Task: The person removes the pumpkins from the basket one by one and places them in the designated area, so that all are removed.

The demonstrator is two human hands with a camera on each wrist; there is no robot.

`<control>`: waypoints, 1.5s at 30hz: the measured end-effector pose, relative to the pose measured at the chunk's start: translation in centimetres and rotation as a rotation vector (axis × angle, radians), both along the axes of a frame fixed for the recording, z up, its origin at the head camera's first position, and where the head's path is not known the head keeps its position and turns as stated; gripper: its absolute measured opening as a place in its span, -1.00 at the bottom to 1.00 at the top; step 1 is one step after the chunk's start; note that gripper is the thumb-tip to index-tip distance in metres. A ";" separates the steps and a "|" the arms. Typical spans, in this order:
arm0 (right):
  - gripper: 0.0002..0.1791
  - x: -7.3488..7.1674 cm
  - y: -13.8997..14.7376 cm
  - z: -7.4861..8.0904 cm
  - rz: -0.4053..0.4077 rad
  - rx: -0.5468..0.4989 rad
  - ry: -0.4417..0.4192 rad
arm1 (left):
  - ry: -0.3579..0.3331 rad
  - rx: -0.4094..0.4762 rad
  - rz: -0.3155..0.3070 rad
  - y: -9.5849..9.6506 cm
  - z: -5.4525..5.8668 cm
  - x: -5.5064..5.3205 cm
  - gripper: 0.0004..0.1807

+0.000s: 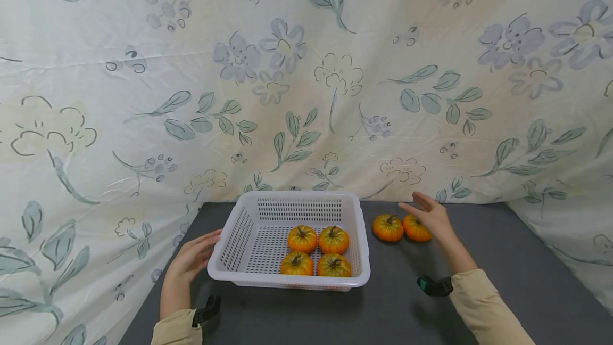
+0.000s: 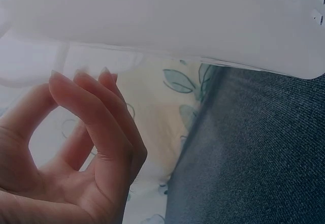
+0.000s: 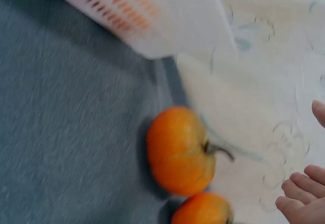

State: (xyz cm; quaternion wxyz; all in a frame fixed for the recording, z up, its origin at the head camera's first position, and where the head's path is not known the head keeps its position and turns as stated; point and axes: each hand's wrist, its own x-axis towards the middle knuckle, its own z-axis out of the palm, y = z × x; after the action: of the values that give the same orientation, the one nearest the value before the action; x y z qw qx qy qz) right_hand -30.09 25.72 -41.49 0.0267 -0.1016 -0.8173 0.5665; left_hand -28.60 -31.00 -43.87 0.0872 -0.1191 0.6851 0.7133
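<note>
A white plastic basket (image 1: 220,265) stands on the dark table and holds several small orange pumpkins (image 1: 334,239) in its right half. My left hand (image 1: 191,257) is at the basket's left rim, its fingers loosely bent; in the left wrist view the fingertips (image 2: 58,84) come close to the pale rim (image 2: 167,21), and contact is unclear. To the right of the basket, two more pumpkins (image 1: 388,228) sit side by side. Above the farther-right pumpkin (image 1: 415,229) hovers my right hand (image 1: 433,220), fingers spread and holding nothing, partly covering it from the head camera.
A floral cloth (image 1: 287,95) hangs behind the dark table (image 1: 383,307) and along both sides. The basket's perforated side (image 3: 106,5) rises near the two loose pumpkins in the right wrist view. Each wrist wears a black strap (image 1: 436,285).
</note>
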 end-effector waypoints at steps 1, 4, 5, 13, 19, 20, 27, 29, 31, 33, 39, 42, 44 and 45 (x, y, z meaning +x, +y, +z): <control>0.10 0.4 -0.6 0.9 0.025 0.005 0.002 | 0.000 0.001 0.000 0.0 0.0 0.0 -0.46; 0.05 1.0 -2.1 2.5 0.060 0.032 0.009 | -0.005 0.004 -0.003 0.0 -0.1 0.0 -0.46; 0.03 1.0 -2.5 2.8 0.074 0.034 0.011 | -0.008 0.004 -0.003 0.0 -0.1 0.0 -0.46; -0.05 0.5 -4.8 4.0 0.193 0.055 0.038 | -0.014 -0.006 -0.003 0.1 -0.1 -0.1 -0.37; -0.09 0.6 -7.0 5.1 0.267 0.078 0.048 | -0.013 -0.005 0.003 0.2 -0.1 -0.1 -0.37; -0.10 0.6 -7.3 5.2 0.280 0.080 0.050 | -0.013 -0.005 0.004 0.2 -0.1 -0.1 -0.37; -0.16 0.0 -9.6 5.3 0.337 0.067 0.040 | -0.007 -0.015 -0.001 0.2 -0.1 0.0 -0.38; -0.17 -0.2 -10.2 5.3 0.351 0.076 0.039 | -0.005 -0.013 -0.002 0.1 -0.1 0.0 -0.41; -0.16 -0.2 -10.7 5.3 0.360 0.088 0.037 | -0.003 -0.013 -0.003 0.1 -0.1 0.1 -0.43; -0.16 -0.3 -11.0 5.3 0.374 0.100 0.038 | -0.002 -0.014 -0.005 0.1 -0.1 0.0 -0.43; -0.20 -0.4 -12.1 5.3 0.392 0.137 0.048 | 0.000 -0.020 -0.009 0.1 0.0 0.0 -0.38; -0.20 -0.6 -12.7 5.2 0.400 0.171 0.042 | -0.001 -0.022 -0.006 0.0 0.0 0.0 -0.41; -0.21 -0.7 -13.0 5.1 0.412 0.191 0.035 | -0.002 -0.023 -0.005 0.0 0.0 0.0 -0.43; -0.21 -0.8 -13.2 5.1 0.418 0.196 0.029 | -0.002 -0.024 -0.004 0.0 0.0 0.0 -0.44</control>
State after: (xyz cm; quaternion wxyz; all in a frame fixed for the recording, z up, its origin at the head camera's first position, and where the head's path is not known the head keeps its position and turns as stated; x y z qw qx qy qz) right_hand -30.85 12.48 -36.40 -0.0697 0.0814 -0.8713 0.4789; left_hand -28.61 -30.97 -43.90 0.0877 -0.1196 0.6937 0.7048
